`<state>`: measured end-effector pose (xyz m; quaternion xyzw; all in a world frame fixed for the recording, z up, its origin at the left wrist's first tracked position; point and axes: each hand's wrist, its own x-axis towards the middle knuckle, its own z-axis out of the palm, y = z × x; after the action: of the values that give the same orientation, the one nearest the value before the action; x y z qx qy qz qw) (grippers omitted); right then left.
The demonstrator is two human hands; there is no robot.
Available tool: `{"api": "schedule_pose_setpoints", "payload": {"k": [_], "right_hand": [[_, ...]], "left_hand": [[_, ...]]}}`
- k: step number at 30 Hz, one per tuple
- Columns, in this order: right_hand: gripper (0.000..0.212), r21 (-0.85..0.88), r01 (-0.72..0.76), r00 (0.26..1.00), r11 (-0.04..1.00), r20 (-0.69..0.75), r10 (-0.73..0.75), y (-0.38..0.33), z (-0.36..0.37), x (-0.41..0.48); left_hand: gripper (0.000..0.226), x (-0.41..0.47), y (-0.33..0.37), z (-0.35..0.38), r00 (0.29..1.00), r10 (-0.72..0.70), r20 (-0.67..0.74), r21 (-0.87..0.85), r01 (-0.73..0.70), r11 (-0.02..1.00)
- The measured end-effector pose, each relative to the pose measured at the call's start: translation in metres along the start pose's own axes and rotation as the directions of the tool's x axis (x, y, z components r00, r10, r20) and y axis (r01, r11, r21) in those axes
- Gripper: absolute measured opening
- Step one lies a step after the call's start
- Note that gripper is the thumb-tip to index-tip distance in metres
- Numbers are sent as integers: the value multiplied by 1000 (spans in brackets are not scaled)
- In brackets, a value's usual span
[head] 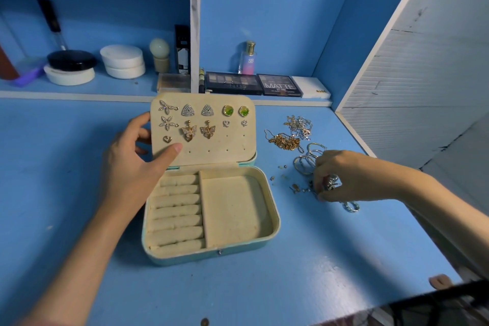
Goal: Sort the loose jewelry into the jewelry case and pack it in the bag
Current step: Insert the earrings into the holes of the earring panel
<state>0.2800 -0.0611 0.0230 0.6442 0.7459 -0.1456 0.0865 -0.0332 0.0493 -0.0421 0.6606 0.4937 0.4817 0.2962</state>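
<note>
The jewelry case (pixel 275 222) lies open on the blue table, its cream earring panel (pixel 227 145) standing up with several earrings pinned on it. My left hand (pixel 135 159) grips the panel's left edge, thumb on its front. The ring rolls (pixel 177 209) and the tray compartment hold nothing. To the right lie a gold chain pile (pixel 285 141), a silver chain pile (pixel 299 124), silver hoops (pixel 304 164), a ring (pixel 352 206) and small loose studs (pixel 283 167). My right hand (pixel 341 177) reaches down among them and pinches a small silver piece (pixel 332 182).
Eyeshadow palettes (pixel 254 83), a perfume bottle (pixel 248 57) and compacts (pixel 121 61) stand on the shelf behind the case. A white louvred wall (pixel 423 74) closes off the right side. A dark bag edge (pixel 436 299) shows at the bottom right.
</note>
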Motion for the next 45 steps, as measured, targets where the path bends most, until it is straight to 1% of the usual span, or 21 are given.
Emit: {"api": "schedule_pose_setpoints", "payload": {"k": [3,6,9,13,16,18,21,25,27,29,33,38,40,42,45], "right_hand": [[2,1,12,1000,1000,-19,-12,2,1,1],[0,2,25,997,1000,-71,-25,3,1,2],[2,-7,32,992,999,-124,-32,3,1,3],[7,-33,13,994,999,-105,-16,0,1,5],[12,10,17,991,1000,-130,-16,-4,1,6],[14,34,48,986,998,-162,-41,-6,2,8],[10,48,103,978,994,-188,-92,-8,5,12],[4,64,122,976,991,-188,-108,-7,9,18],[5,106,117,977,988,-190,-95,-8,7,19],[9,187,114,972,976,-222,-71,-10,3,19],[9,387,183,944,904,-325,-52,-26,-5,20],[14,606,297,927,738,-367,-72,-55,-3,30],[16,659,315,925,683,-375,-65,-65,0,37],[17,677,342,912,652,-407,-56,-75,2,46],[18,709,393,888,586,-457,-42,-88,5,58]], "left_hand": [[62,0,-1,0,1000,14,6,-4,-14,1000],[58,1,-3,0,1000,18,13,8,-18,1000],[63,1,-3,1,1000,12,6,3,-12,1000],[65,1,-3,1,1000,7,4,-12,-7,1000],[65,1,-3,1,1000,8,10,-8,-8,1000],[64,1,-3,1,1000,5,9,-5,-5,1000],[62,1,-3,1,1000,-4,7,-7,4,1000],[62,2,-5,1,1000,-7,4,2,7,1000],[64,2,-5,2,1000,-9,0,5,9,1000],[64,3,-7,2,1000,-3,-6,6,3,1000],[64,3,-8,3,1000,15,-18,-4,-15,1000],[58,3,-6,3,999,20,-29,9,-20,1000],[52,3,-3,4,999,-1,-46,-1,1,1000],[49,3,2,5,998,-2,-70,5,3,1000],[62,5,12,7,996,31,-87,79,-24,997]]}}
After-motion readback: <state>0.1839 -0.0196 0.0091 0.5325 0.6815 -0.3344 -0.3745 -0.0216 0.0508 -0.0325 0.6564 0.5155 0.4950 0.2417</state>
